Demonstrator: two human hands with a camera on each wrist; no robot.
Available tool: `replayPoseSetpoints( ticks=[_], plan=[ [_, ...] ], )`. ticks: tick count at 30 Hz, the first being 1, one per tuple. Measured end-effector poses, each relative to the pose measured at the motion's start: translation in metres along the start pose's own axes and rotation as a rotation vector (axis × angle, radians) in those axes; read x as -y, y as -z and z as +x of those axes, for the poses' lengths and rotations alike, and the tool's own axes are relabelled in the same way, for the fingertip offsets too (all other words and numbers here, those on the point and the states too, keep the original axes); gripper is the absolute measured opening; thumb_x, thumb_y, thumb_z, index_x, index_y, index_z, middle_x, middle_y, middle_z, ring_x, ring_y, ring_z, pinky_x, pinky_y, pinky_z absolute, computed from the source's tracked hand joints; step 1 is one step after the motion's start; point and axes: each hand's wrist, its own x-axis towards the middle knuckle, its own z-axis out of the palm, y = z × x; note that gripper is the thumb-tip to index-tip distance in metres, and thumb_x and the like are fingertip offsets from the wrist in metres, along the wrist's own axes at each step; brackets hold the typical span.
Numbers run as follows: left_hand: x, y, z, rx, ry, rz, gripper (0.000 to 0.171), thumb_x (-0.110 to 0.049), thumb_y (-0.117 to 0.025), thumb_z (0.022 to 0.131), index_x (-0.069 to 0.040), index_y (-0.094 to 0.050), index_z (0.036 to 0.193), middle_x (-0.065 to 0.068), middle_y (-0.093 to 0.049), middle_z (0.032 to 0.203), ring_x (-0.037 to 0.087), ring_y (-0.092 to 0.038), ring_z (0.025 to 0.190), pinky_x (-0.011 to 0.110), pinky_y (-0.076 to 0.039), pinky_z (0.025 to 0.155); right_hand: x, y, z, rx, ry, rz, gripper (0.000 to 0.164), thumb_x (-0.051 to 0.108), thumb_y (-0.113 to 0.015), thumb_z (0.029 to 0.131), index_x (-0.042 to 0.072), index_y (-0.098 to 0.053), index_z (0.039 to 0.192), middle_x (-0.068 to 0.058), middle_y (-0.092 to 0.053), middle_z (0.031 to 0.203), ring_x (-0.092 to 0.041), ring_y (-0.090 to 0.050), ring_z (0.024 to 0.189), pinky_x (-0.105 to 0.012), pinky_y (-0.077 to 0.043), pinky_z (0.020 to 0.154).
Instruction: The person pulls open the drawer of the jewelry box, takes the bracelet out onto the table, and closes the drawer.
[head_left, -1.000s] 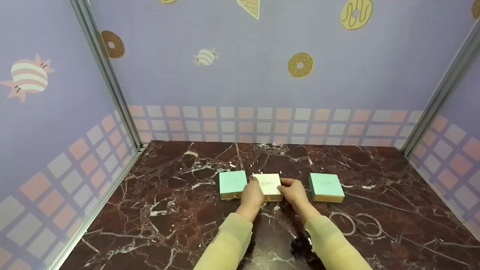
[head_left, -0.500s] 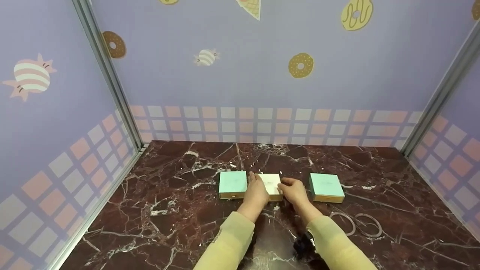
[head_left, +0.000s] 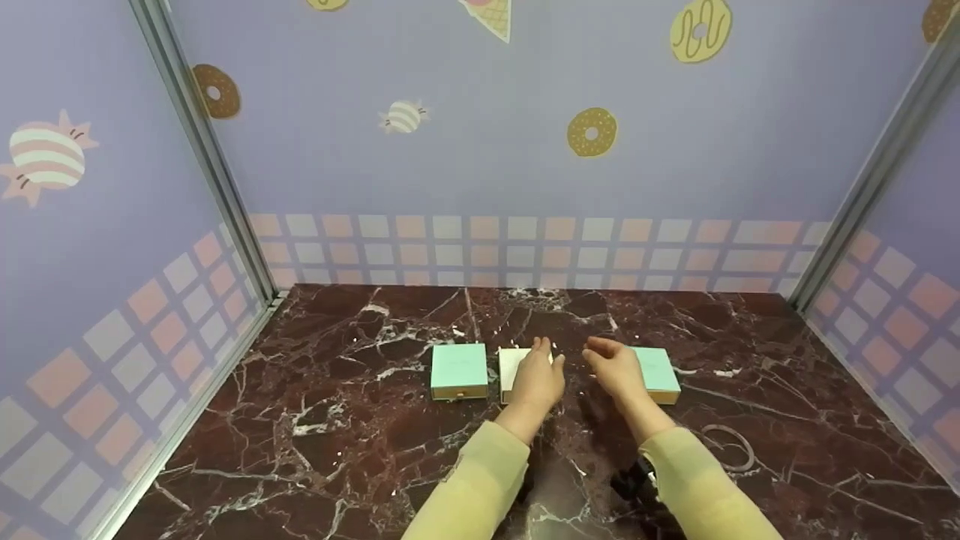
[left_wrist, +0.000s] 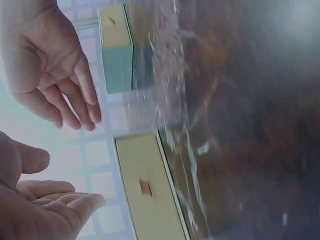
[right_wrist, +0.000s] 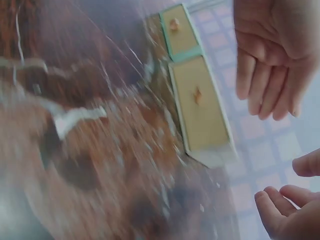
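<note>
A white drawer box point(head_left: 513, 364) stands on the table between two mint-green ones. My left hand point(head_left: 534, 379) hovers over its right side with fingers straight, hiding part of its lid. To the right, my right hand point(head_left: 616, 369) is held up with fingers loosely bent and nothing between them, overlapping the right mint box point(head_left: 658, 375). The left mint box point(head_left: 459, 370) sits just left of the white one. In the left wrist view, the white box's tan drawer front point(left_wrist: 147, 200) has a small ribbon tab point(left_wrist: 145, 188). Both palms face each other there, apart from the boxes.
Behind my right forearm lies a pale ring point(head_left: 731, 448) on the dark red marbled table point(head_left: 337, 450). Purple patterned walls point(head_left: 495, 172) enclose the table at the back and both sides, with metal posts point(head_left: 202, 150) at the corners.
Both hands have let go of the white box. The left hand has swung right and up across it, and the right hand has moved right, away from it, towards the right mint box.
</note>
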Motion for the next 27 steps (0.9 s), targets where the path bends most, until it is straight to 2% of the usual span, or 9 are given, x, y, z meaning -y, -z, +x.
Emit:
replayPoseSetpoints(
  ticks=[3, 5, 8, 10, 13, 15, 21, 27],
  plan=[
    [-0.004, -0.007, 0.001, -0.040, -0.026, -0.067, 0.048, -0.018, -0.055, 0.107, 0.010, -0.052, 0.145, 0.028, -0.051, 0.152, 0.039, -0.052, 0.141, 0.048, -0.045, 0.119, -0.002, 0.016, 0.004, -0.041, -0.012, -0.014, 0.039, 0.007, -0.060, 0.100, -0.011, -0.062, 0.134, -0.029, -0.066, 0.133, -0.026, -0.068, 0.108, -0.011, -0.052, 0.074],
    [-0.008, -0.012, 0.001, -0.052, -0.029, -0.104, 0.046, -0.018, -0.055, 0.106, 0.010, -0.055, 0.143, 0.027, -0.056, 0.147, 0.038, -0.055, 0.139, 0.047, -0.047, 0.118, -0.004, 0.028, 0.007, -0.062, -0.032, -0.037, 0.039, 0.009, -0.060, 0.100, -0.010, -0.062, 0.135, -0.028, -0.066, 0.134, -0.025, -0.066, 0.107, -0.009, -0.048, 0.072],
    [-0.012, -0.019, 0.000, -0.040, -0.001, -0.147, 0.045, -0.019, -0.056, 0.106, 0.008, -0.057, 0.141, 0.025, -0.060, 0.144, 0.038, -0.058, 0.136, 0.046, -0.049, 0.116, -0.008, 0.045, 0.011, -0.076, -0.061, -0.079, 0.041, 0.010, -0.059, 0.101, -0.009, -0.060, 0.137, -0.028, -0.063, 0.137, -0.032, -0.064, 0.116, -0.018, -0.052, 0.083],
    [-0.015, -0.024, 0.000, -0.027, 0.019, -0.159, 0.045, -0.021, -0.057, 0.105, 0.007, -0.058, 0.141, 0.023, -0.062, 0.142, 0.037, -0.059, 0.135, 0.046, -0.050, 0.115, -0.012, 0.055, 0.015, -0.084, -0.074, -0.105, 0.043, 0.011, -0.058, 0.102, -0.010, -0.058, 0.139, -0.029, -0.061, 0.139, -0.039, -0.061, 0.123, -0.031, -0.054, 0.095],
    [-0.016, -0.031, 0.000, -0.012, 0.032, -0.165, 0.045, -0.021, -0.059, 0.105, 0.006, -0.059, 0.141, 0.022, -0.064, 0.140, 0.036, -0.062, 0.132, 0.046, -0.053, 0.112, -0.017, 0.067, 0.018, -0.098, -0.077, -0.144, 0.045, 0.011, -0.056, 0.102, -0.012, -0.056, 0.140, -0.033, -0.058, 0.141, -0.046, -0.055, 0.131, -0.049, -0.051, 0.108],
    [-0.016, -0.037, 0.000, 0.003, 0.038, -0.168, 0.045, -0.022, -0.059, 0.105, 0.004, -0.059, 0.141, 0.021, -0.065, 0.140, 0.036, -0.062, 0.131, 0.046, -0.054, 0.110, -0.022, 0.075, 0.020, -0.096, -0.093, -0.170, 0.048, 0.012, -0.055, 0.103, -0.013, -0.051, 0.143, -0.035, -0.054, 0.144, -0.048, -0.051, 0.135, -0.055, -0.047, 0.112],
    [-0.017, -0.048, -0.002, 0.060, 0.066, -0.195, 0.045, -0.023, -0.058, 0.106, 0.004, -0.059, 0.142, 0.021, -0.066, 0.137, 0.036, -0.065, 0.126, 0.045, -0.058, 0.106, -0.037, 0.089, 0.021, -0.022, -0.195, -0.232, 0.058, 0.012, -0.052, 0.103, -0.020, -0.037, 0.148, -0.041, -0.041, 0.150, -0.053, -0.041, 0.141, -0.059, -0.041, 0.119],
    [-0.017, -0.055, -0.001, 0.097, 0.084, -0.187, 0.045, -0.024, -0.058, 0.105, 0.006, -0.060, 0.139, 0.021, -0.069, 0.132, 0.033, -0.068, 0.122, 0.044, -0.059, 0.104, -0.050, 0.090, 0.021, 0.034, -0.257, -0.232, 0.056, 0.007, -0.052, 0.101, -0.022, -0.038, 0.146, -0.043, -0.041, 0.148, -0.055, -0.044, 0.137, -0.060, -0.046, 0.114]
  ],
)
